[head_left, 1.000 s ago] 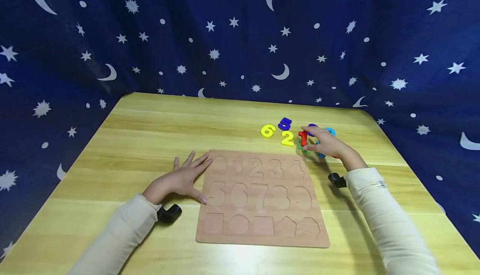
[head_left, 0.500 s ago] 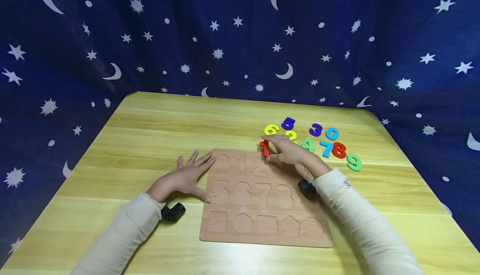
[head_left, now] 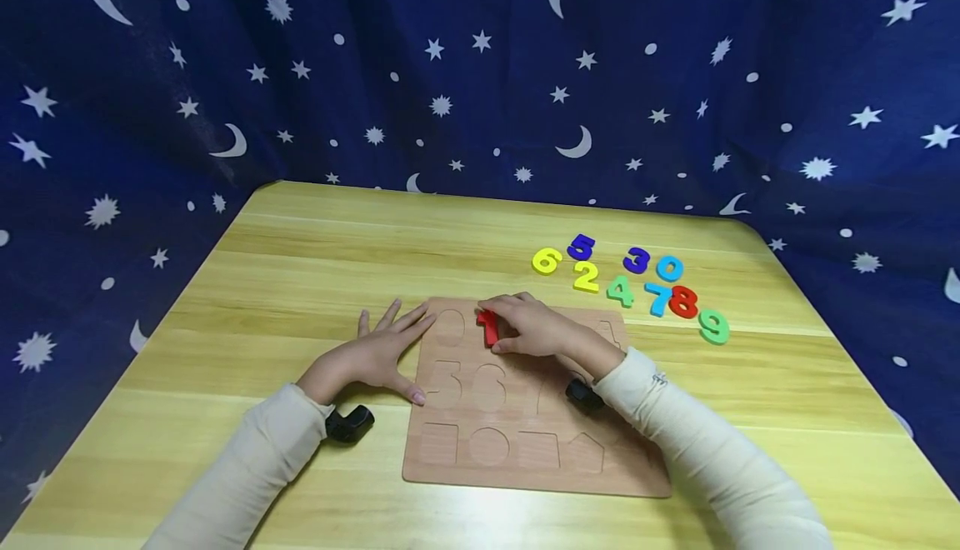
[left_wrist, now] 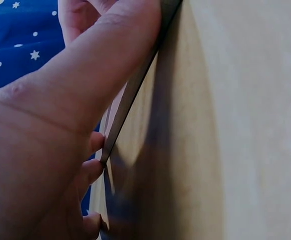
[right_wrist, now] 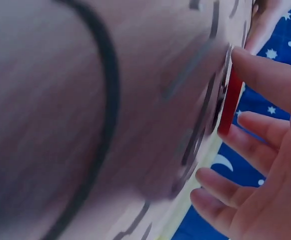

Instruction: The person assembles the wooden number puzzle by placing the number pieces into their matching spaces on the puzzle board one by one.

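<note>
moved: right hand (head_left: pixel 534 332) carried red number 1 (head_left: pixel 488 327) from the loose pile onto puzzle board (head_left: pixel 525 458)
right fingers: pinching the 1 over its slot
left hand (head_left: pixel 375 356): flat, fingers spread, steadying board edge
progress: no slots filled; nine numbers (head_left: pixel 626 282) left on table (head_left: pixel 300 242)

Right hand (head_left: pixel 536 333) hides board (head_left: pixel 525 467) cutouts; right wrist view blurred

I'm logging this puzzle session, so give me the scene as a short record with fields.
Surface: wooden table
Board: puzzle board with number and shape cutouts
Left hand: fingers flat, pressing the board's left edge
Right hand: pinches the red 1 over the top row of cutouts
Loose pieces: 6, 5, 2, 4, 9 and others beyond the board
</note>
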### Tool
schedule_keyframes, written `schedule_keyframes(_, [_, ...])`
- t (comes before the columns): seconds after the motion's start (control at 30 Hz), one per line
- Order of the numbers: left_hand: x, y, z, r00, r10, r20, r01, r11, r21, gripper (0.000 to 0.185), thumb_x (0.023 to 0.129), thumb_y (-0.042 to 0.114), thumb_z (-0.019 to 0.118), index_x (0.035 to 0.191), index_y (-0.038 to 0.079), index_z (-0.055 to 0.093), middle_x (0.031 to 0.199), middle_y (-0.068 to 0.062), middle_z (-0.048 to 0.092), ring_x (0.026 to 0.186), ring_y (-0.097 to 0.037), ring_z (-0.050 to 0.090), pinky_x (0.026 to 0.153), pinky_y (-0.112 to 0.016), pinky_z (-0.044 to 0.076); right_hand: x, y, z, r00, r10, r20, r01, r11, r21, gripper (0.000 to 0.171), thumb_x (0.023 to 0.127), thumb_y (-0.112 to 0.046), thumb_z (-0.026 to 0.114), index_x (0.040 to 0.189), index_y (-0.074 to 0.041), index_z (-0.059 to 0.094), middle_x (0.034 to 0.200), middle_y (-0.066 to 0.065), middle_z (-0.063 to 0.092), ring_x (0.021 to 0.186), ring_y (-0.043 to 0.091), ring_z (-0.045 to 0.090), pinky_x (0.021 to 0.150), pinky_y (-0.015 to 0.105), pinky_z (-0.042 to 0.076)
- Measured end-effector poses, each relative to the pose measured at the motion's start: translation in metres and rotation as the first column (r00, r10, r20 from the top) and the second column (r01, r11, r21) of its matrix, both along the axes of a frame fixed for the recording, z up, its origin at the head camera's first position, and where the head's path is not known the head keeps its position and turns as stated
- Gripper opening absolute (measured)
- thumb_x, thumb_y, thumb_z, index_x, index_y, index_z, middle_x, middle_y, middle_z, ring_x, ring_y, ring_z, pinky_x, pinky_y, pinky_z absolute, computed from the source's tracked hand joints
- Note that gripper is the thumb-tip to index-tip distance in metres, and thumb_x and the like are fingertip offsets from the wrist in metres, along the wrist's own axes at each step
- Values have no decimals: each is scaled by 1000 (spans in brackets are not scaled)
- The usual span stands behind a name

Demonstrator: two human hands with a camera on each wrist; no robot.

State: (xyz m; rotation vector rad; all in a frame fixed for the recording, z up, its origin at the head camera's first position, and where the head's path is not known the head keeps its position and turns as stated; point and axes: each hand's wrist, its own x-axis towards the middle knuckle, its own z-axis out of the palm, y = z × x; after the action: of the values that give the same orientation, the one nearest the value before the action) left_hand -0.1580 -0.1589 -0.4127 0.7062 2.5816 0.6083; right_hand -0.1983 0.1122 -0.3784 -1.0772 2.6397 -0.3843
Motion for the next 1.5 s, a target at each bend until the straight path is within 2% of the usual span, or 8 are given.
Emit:
schedule_keyframes(0.2, [0,1,3,1000,0,11,0,1000,0,121,62,57,80,154,16,13,162,-6,0,145,-42,-14,102,-74,-15,5,-4,-3,998,-55,-20,56,998,41,63,87,-28,69,141,-7,44,141,13,50,122,39,47,102,53,40])
schedule_keyframes(0.43, [0,1,3,1000,-2,7,2,1000,-1,122,61,57,80,154,16,12,162,-6,0,145,-42,-14,102,-74,-15,6,-4,-4,996,-84,-6,84,996,34,64,86,-31,69,141,-10,44,142,11,49,124,40,45,103,54,38])
schedule_keyframes(0.77, [0,-1,3,1000,-2,2,2,1000,4,122,61,57,80,154,16,12,162,-5,-2,145,-43,-14,101,-75,-14,1,-2,0,997,-40,-71,38,999,-20,64,86,-30,70,139,-4,46,136,13,54,125,38,47,105,54,36])
schedule_keyframes(1.2, [0,0,4,1000,-4,1,4,1000,12,122,61,58,79,154,15,13,162,-6,-1,145,-43,-13,101,-75,-14,2,-4,-2,998,-13,-66,16,999,48,56,89,-25,66,139,-9,48,137,11,55,124,39,47,101,55,40])
schedule_keyframes(1.33, [0,1,4,1000,-7,5,7,1000,0,121,62,58,79,154,16,13,162,-6,-1,145,-43,-13,101,-75,-13,-1,5,-1,999,-18,-43,19,1000,5,61,89,-29,66,141,-7,44,143,14,48,131,42,41,106,59,34])
schedule_keyframes(1.43, [-1,0,3,1000,-9,12,9,1000,-15,121,62,59,79,154,17,12,162,-5,-2,145,-42,-14,102,-74,-14,-13,24,5,996,-83,-32,81,995,-56,67,88,-28,66,144,-2,38,148,18,41,136,45,32,111,61,24])
schedule_keyframes(1.5, [-1,-1,4,1000,-8,18,9,1000,-23,121,62,58,79,154,17,12,162,-5,-2,145,-42,-14,103,-74,-14,-25,42,8,987,-155,-38,152,986,-73,67,89,-24,65,144,0,36,149,22,37,137,46,29,113,61,19])
